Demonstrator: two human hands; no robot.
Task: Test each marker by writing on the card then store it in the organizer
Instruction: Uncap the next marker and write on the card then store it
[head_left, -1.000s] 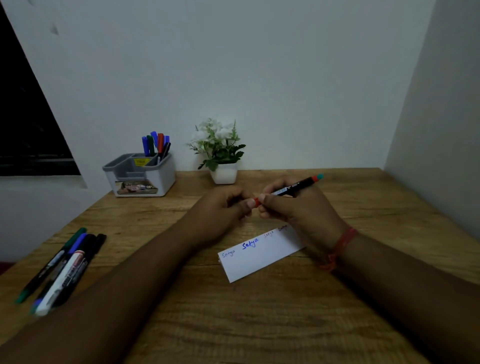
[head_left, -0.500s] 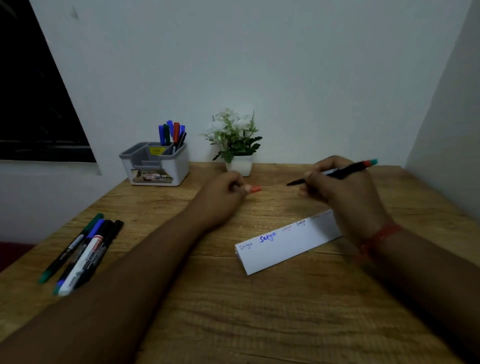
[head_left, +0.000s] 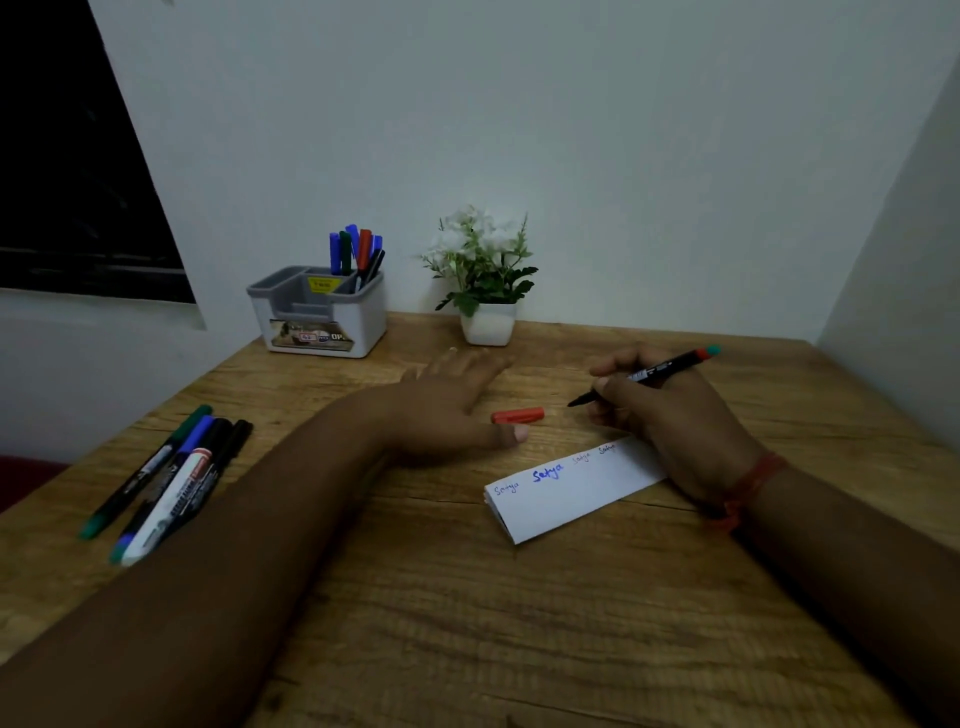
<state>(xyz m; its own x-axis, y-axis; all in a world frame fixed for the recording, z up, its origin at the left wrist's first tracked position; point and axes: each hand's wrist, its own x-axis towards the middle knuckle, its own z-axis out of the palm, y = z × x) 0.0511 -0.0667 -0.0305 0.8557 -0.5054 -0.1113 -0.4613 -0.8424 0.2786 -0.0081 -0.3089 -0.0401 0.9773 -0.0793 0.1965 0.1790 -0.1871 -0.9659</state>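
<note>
The desk (head_left: 467, 623) is wood-grained and set into a corner of white walls. At its back left stands my organizer (head_left: 318, 312), white outside with grey compartments; its rear right compartment holds several capped markers upright, blue, green and red. Just right of it sits a potted plant (head_left: 485, 283) in a white pot. At the desk's left edge lies a group of loose markers (head_left: 171, 478), side by side and touching, with green, blue, white and black bodies.

The card (head_left: 571, 488) is a white strip lying flat near centre, tilted, with four small written samples along its upper edge; one is bold blue, the rest faint. My right hand covers its right end.

My left hand (head_left: 452, 410) lies flat on the desk, fingers straight, grip released, thumb tip just beside the cap. My right hand (head_left: 670, 415) has its grip closed on the marker (head_left: 649, 375): black barrel, white print, red-and-teal rear end, dark tip bared and raised clear of the card.

The cap (head_left: 518, 415), orange-red, lies on its side on the desk between my hands.
</note>
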